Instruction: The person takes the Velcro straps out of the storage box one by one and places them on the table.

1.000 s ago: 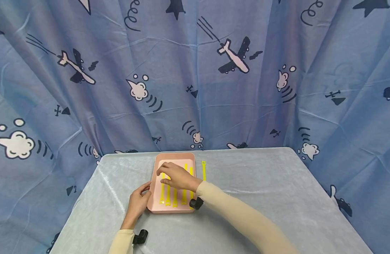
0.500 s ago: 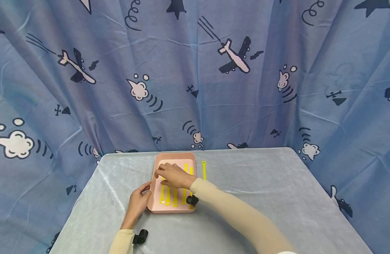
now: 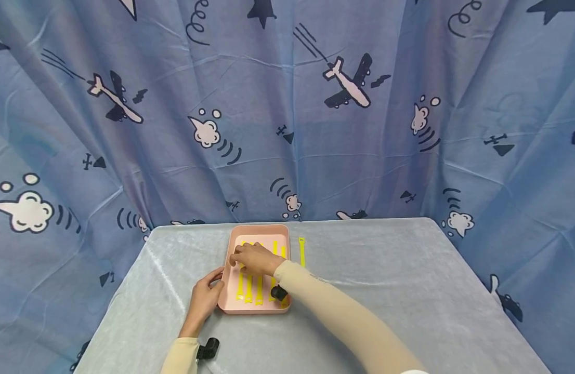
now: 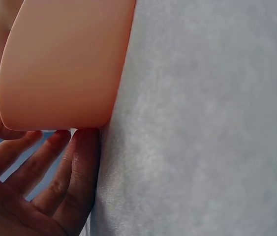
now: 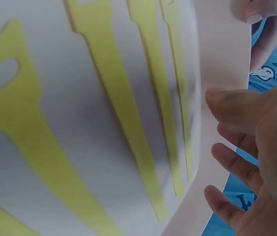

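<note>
A pink tray point(image 3: 255, 311) lies on the cloth-covered table, with several yellow cable ties point(image 3: 259, 292) laid lengthwise in it. In the right wrist view each tie point(image 5: 116, 108) is a flat strap, some showing slotted heads. My left hand point(image 3: 203, 304) is at the tray's left side; in the left wrist view its fingertips touch the outer wall, fingers point(image 4: 54, 189) loosely extended. Over the tray's middle hovers my right hand point(image 3: 256, 258), its fingers slightly bent with nothing between them. Its fingertips are near the tray's left wall, and it hides parts of the ties.
One more yellow cable tie point(image 3: 302, 252) lies on the table just right of the tray, partly behind the right sleeve. Grey plush cloth point(image 3: 386, 280) covers the tabletop. A blue curtain point(image 3: 287, 114) printed with planes hangs behind the far edge.
My right hand has shifted slightly left and toward me over the tray. The left hand, tray and ties stay where they were.
</note>
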The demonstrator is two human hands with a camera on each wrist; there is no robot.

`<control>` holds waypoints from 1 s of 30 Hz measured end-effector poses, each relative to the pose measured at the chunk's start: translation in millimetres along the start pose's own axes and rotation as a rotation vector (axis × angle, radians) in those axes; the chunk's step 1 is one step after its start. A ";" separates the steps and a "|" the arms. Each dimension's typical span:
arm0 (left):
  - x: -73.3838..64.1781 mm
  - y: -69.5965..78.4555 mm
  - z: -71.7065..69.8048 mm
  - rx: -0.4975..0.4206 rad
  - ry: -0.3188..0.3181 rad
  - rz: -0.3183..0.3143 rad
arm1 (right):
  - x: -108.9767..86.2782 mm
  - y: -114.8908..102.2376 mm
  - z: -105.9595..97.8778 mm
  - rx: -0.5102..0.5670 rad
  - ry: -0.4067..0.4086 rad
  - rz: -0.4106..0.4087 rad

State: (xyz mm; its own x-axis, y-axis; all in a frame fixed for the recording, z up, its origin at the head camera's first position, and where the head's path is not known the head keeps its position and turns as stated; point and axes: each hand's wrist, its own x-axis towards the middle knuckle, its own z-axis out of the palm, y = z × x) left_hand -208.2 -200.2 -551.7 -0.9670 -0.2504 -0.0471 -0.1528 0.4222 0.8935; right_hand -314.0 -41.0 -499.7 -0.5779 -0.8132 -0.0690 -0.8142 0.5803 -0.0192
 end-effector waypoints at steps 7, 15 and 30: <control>-0.3 0.2 -0.5 -0.004 -0.002 0.005 | 4.6 -1.2 6.3 0.006 -0.020 0.000; -0.1 0.8 -1.1 -0.001 0.008 0.012 | 7.2 -2.1 9.7 -0.005 -0.023 0.003; 0.7 0.7 -0.2 -0.002 0.003 0.011 | 8.2 -5.1 12.4 0.009 -0.035 -0.041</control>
State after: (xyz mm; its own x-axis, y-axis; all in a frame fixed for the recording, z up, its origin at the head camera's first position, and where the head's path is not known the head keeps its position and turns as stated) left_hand -208.9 -200.2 -551.1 -0.9680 -0.2485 -0.0360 -0.1419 0.4229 0.8950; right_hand -313.8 -50.1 -512.5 -0.5413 -0.8345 -0.1028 -0.8367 0.5467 -0.0315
